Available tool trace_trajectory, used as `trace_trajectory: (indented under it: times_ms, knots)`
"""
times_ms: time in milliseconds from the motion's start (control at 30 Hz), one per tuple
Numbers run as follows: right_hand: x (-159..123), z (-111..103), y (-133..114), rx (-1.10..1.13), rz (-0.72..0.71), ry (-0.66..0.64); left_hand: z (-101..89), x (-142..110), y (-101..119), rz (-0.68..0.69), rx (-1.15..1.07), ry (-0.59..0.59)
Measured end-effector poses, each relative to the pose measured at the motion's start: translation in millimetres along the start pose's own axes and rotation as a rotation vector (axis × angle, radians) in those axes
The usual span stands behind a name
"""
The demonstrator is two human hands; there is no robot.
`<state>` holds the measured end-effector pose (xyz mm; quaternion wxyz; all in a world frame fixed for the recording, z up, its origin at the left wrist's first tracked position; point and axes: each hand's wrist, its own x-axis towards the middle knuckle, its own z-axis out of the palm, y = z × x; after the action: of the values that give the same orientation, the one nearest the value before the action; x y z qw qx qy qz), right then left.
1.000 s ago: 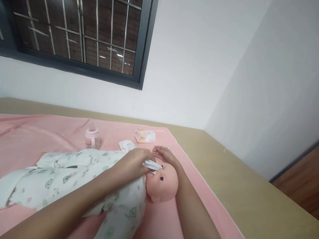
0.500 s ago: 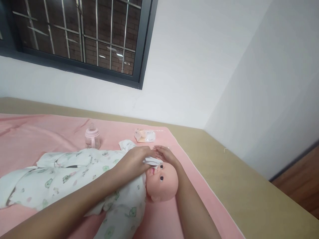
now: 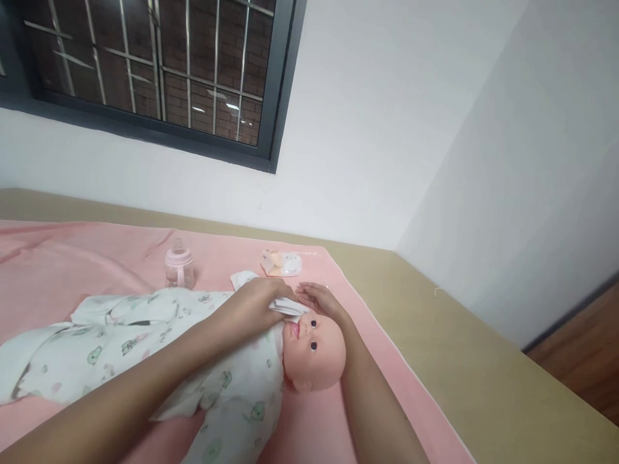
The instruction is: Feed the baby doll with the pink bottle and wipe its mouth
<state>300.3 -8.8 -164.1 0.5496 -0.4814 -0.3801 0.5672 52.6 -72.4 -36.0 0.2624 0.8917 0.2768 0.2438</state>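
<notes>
Head view: apparently wiping, clamping folded white tissue (image 3: pixel 290 308) in left hand (image 3: pixel 261 301) at far side of bald, white-clad plastic doll (image 3: pixel 319 357) lying on pink cloth (image 3: pixel 116 251), cupping unclenched right hand (image 3: pixel 321 299) alongside, likely needing light, steady contact next.

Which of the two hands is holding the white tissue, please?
The left hand, the one over the doll's clothing: it grips the folded white tissue. The right hand, beside the doll's head, shows no tissue in it.

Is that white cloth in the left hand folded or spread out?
Folded: the white cloth shows narrow, stacked layers where it sticks out of the left hand.
</notes>
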Motion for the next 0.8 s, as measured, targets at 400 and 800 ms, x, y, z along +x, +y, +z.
trace_trajectory:
  times_ms: [400,800]
  knots:
    - [0.0,0.1,1.6,0.010,-0.008,0.002,-1.3,-6.6,-2.9,-0.014,-0.028,-0.227]
    - [1.4,-1.4,2.7,0.022,-0.004,-0.007,2.5,-4.2,-6.1,0.017,0.081,-0.143]
